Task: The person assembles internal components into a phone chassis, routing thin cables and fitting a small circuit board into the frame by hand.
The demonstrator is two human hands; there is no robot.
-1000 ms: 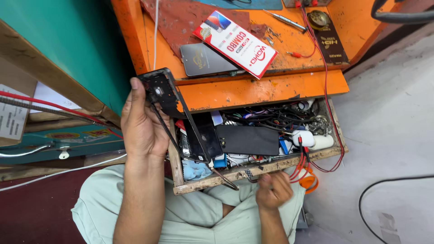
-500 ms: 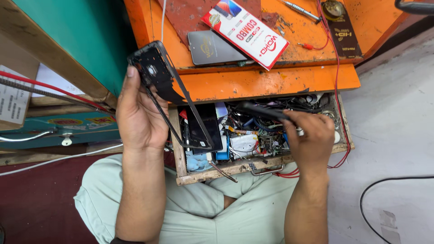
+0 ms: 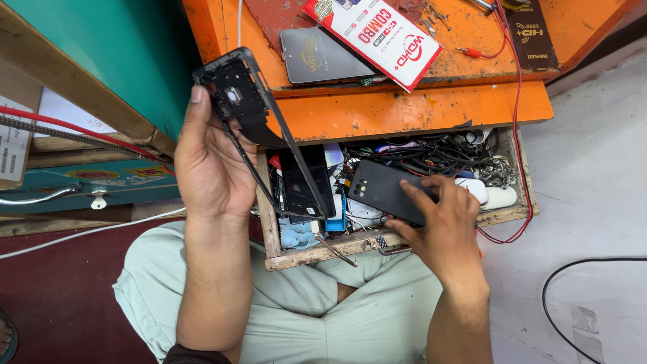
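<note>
Phone frame [image 3: 259,128] — a black, stripped middle housing, tilted on edge — sits clasped in the left hand [image 3: 212,168], thumb up along its left rim, above the left end of the open wooden drawer [image 3: 397,239]. The right hand [image 3: 441,222] reaches into that drawer and pinches a dark phone back cover [image 3: 384,192] between thumb and fingers, camera cut-outs toward the left. Around the cover the drawer is crowded: tangled black cables [image 3: 431,152] at the far side, white plugs [image 3: 488,195] to the right, a blue cloth [image 3: 296,236] near the front left, and a screwdriver [image 3: 335,251] lying across the front edge. A red wire [image 3: 517,101] hangs down the right side. On the orange bench top [image 3: 418,108] beyond lie a grey phone [image 3: 323,57] and a red-and-white box [image 3: 377,34] — overlapping at one corner.
</note>
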